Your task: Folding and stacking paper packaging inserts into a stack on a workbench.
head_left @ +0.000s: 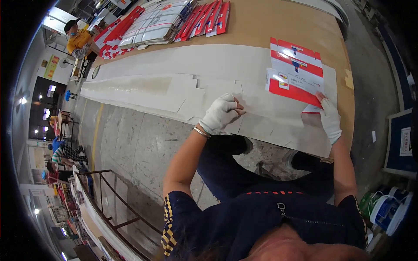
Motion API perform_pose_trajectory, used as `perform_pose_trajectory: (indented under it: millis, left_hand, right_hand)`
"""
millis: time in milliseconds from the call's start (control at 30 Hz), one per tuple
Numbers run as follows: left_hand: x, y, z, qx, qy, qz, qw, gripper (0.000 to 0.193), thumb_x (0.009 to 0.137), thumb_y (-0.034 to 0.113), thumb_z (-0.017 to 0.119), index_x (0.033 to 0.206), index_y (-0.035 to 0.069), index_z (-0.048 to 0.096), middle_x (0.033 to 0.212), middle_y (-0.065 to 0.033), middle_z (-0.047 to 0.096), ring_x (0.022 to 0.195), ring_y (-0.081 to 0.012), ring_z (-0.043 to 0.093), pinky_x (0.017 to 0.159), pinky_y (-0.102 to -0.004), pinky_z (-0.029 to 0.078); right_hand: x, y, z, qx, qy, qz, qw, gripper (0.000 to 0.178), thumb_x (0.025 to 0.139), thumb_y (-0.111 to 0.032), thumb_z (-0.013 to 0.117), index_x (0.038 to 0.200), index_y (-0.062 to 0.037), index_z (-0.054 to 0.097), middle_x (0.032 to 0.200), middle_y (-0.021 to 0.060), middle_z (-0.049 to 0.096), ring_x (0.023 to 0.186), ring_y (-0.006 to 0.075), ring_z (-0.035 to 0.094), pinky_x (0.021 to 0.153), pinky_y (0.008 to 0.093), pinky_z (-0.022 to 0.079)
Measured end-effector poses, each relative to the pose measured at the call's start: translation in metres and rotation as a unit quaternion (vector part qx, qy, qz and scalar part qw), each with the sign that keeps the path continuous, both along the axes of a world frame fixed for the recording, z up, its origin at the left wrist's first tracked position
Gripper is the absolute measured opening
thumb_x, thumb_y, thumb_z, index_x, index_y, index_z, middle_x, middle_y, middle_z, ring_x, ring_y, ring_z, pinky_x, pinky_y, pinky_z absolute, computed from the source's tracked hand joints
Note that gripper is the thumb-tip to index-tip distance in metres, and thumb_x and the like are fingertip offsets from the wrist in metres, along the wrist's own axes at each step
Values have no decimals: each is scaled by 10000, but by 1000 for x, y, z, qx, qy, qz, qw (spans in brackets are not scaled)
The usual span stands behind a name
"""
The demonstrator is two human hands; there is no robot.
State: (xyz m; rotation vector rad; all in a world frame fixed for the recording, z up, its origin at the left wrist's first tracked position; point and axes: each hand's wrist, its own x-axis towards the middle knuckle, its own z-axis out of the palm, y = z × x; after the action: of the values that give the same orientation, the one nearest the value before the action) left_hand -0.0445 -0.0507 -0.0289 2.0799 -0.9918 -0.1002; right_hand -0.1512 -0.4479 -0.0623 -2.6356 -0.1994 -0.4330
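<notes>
Dark-blue fabric shirt [248,222] is filling the near edge. White-gloved, the right hand [329,118] is resting extended fingers on the near corner of flat red-and-white printed card [300,71] on the brown worktable [261,26], where light contact should prevent creasing. The left hand [220,113] is curling its fingers over pale-grey cardboard [261,124]; whether either hand is pinching anything cannot be told, and the card's underside is lying hidden.

At 2 o'clock, the red-and-white card [298,82] carries small dark script, too fine to read. At 11, the tied white bundle [150,26] shows blurred print. At 3, a white sign [406,141] on a blue panel [393,141] bears characters; between 4 and 5, red letters mark the dark clothing [257,213].
</notes>
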Motion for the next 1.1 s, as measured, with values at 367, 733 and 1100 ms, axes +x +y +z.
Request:
perform_pose_trajectory:
  millis: [367,733,1100]
  left_hand:
    - [-4,-44,-27,170,-142,186,957,334,756,136,636,1081,57,646,1060,-109,585,977,-274,555,800,-383,462]
    - [-18,19,4,343,-201,61,916,901,744,634,574,1400,57,354,1441,-186,339,1377,-380,224,1057,-638,156]
    - [-6,49,27,337,-222,48,914,512,710,232,719,1163,52,562,1107,-67,612,1076,-274,533,1007,-464,344]
  right_hand:
    - [-11,17,17,21,38,2,999,618,783,49,460,1384,-89,410,1413,142,409,1300,319,392,1084,381,307]
    - [28,82,6,-155,53,213,963,576,844,-382,571,1351,-133,456,1448,80,378,1365,295,292,1109,527,175]
    - [30,85,7,-123,103,213,964,604,842,-348,577,1385,-136,417,1481,74,326,1397,297,223,1136,511,100]
